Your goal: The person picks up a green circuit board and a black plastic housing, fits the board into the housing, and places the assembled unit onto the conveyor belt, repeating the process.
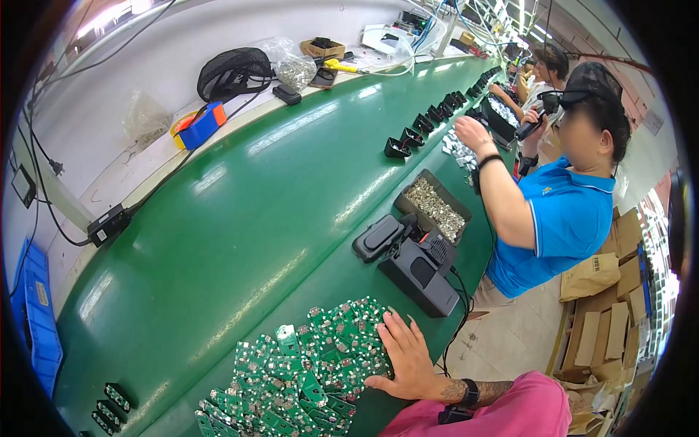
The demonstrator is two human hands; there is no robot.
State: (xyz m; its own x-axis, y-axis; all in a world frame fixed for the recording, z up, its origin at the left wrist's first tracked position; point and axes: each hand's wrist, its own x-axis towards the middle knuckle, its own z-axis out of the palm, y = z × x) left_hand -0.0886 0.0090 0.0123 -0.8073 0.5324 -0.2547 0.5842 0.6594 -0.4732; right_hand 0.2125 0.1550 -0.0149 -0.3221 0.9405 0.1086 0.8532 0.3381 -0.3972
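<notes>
A large heap of small green circuit boards [291,379] lies on the green work surface in front of me. My right hand [406,358], with a pink sleeve and a black wrist strap, rests palm down at the heap's right edge. Its fingers are stretched out and the thumb stands apart; the fingertips touch the outermost boards, and nothing shows in its grasp. My left hand is out of view. Just beyond the hand stand a black boxy device [419,277] with a cable and a smaller black case [380,237].
A dark tray of small metal parts [435,207] sits behind the devices. Black housings [397,148] line the bench farther off; more [116,397] lie at lower left. A co-worker in a blue shirt [557,211] works at right. Blue tape [202,127] lies on the back ledge.
</notes>
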